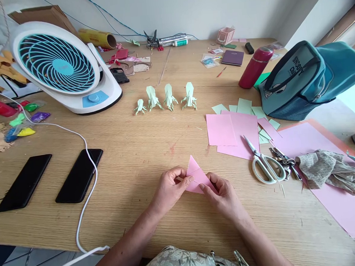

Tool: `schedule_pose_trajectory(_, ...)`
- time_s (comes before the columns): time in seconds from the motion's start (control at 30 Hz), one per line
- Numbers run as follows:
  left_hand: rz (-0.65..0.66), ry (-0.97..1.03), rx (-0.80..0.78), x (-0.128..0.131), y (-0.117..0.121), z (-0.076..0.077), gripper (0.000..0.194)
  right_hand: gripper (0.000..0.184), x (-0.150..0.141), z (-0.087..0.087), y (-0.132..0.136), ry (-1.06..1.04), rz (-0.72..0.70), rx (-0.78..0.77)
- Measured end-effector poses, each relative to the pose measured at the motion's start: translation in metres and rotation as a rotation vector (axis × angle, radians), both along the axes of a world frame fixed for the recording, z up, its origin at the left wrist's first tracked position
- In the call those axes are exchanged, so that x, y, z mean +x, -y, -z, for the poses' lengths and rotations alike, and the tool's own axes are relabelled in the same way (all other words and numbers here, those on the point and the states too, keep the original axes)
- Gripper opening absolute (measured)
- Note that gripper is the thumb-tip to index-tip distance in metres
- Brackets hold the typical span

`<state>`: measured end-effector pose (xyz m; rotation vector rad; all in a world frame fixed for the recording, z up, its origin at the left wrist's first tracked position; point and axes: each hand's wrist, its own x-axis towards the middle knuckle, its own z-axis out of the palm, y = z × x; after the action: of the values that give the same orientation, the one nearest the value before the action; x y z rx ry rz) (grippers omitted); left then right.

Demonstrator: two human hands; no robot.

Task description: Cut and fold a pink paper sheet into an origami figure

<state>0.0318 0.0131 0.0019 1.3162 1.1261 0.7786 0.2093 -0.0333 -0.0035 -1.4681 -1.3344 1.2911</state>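
A folded pink paper [195, 173], pointed like a triangle, lies on the wooden table [143, 159] near its front edge. My left hand [170, 187] pinches its left side with thumb and fingers pressed together. My right hand [222, 191] presses and grips its right lower edge, fingers curled. Both hands touch the paper at once. Beyond them, several pale green folded paper figures [169, 98] stand in a row at mid-table.
Pink sheets [234, 133] and white-handled scissors [263, 163] lie to the right, with a crumpled cloth [332, 171] and a teal bag [307, 79]. A red bottle [255, 67] stands behind. A white fan [60, 64], two black phones [78, 175] and a white cable [88, 204] are at left.
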Motion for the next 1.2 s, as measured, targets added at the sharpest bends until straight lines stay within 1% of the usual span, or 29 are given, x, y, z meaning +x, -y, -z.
schedule_pose_trajectory(0.13, -0.068, 0.04, -0.012, -0.004, -0.004, 0.0, 0.029, 0.025, 0.003, 0.003, 0.0, -0.082, 0.006, -0.014)
schedule_pose_trajectory(0.27, -0.01, 0.084, -0.058, -0.002, -0.003, 0.004, 0.023, 0.027, 0.003, 0.005, 0.0, -0.11, 0.01, -0.013)
schedule_pose_trajectory(0.43, 0.02, -0.072, -0.008, 0.001, 0.0, 0.007, 0.017, 0.02, 0.003, 0.004, 0.001, -0.015, -0.03, 0.007)
schedule_pose_trajectory(0.57, 0.041, -0.189, 0.092, -0.001, -0.002, 0.003, 0.013, 0.019, 0.003, 0.001, 0.002, 0.07, -0.066, 0.035)
schedule_pose_trajectory(0.67, 0.043, -0.226, 0.109, -0.004, -0.005, 0.001, 0.015, 0.019, 0.004, -0.002, 0.002, 0.096, -0.068, 0.039)
schedule_pose_trajectory(0.77, 0.043, -0.193, 0.078, -0.006, -0.008, 0.0, 0.019, 0.02, 0.005, -0.003, 0.001, 0.1, -0.06, 0.033)
schedule_pose_trajectory(0.93, 0.037, -0.146, 0.033, -0.009, -0.011, 0.0, 0.018, 0.02, 0.008, -0.001, 0.001, 0.076, -0.045, 0.034)
schedule_pose_trajectory(1.07, -0.003, -0.111, 0.008, -0.012, -0.013, 0.004, 0.021, 0.022, 0.012, 0.004, 0.002, 0.045, -0.009, 0.036)
schedule_pose_trajectory(1.2, -0.015, -0.079, -0.02, -0.013, -0.014, 0.009, 0.023, 0.024, 0.015, 0.006, 0.002, 0.012, 0.008, 0.023)
